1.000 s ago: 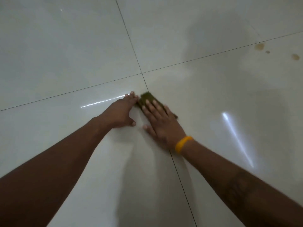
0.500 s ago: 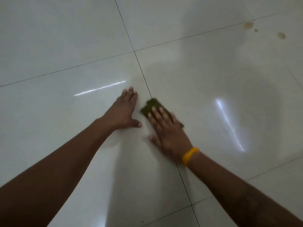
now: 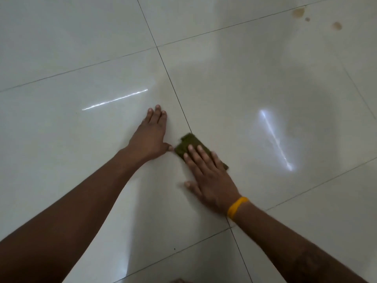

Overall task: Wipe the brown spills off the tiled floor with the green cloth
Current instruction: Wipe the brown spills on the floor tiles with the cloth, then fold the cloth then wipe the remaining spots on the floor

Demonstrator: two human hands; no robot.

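Note:
The green cloth [image 3: 187,144] lies flat on the white tiled floor [image 3: 265,82], on a grout line near the middle of the view. My right hand [image 3: 206,176], with a yellow wristband, presses on it with straight fingers and covers its near half. My left hand [image 3: 150,137] rests flat on the tile just left of the cloth, thumb tip almost at the cloth's edge. Three brown spills [image 3: 298,12] sit far off at the top right, well away from the cloth.
Dark grout lines cross the glossy tiles, with one junction [image 3: 157,46] beyond the hands and another [image 3: 230,227] near my right wrist. Two bright light streaks [image 3: 275,139] reflect on the floor.
My right hand has slid the cloth back toward me along the grout line. My left hand stays flat and now sits farther forward than the cloth. The view has shifted forward.

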